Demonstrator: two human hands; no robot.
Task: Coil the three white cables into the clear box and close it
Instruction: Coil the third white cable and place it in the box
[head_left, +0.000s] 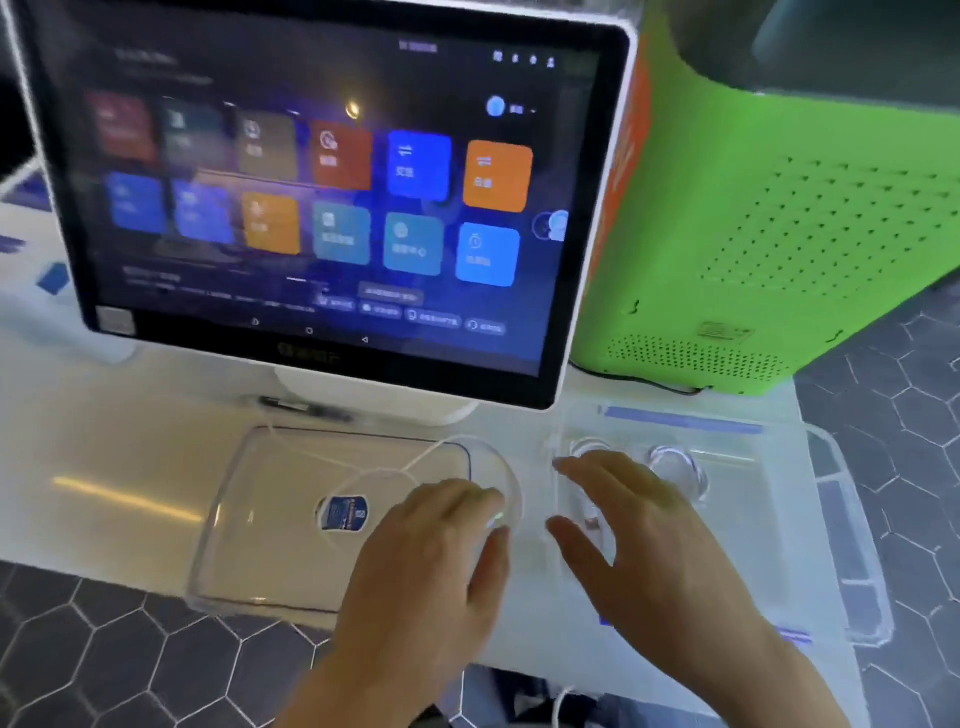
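While my left hand (441, 540) hovers with relaxed fingers over the right end of the clear box (249, 519), my right hand (623, 519) lies spread over the clear lid (753, 493) beside it; neither grip holds anything. Thin white cable (415, 457) loops across the box, which sits on the white counter (130, 467) at lower centre. Behind stand a touchscreen (322, 182) and, upper right, a green machine (779, 208).
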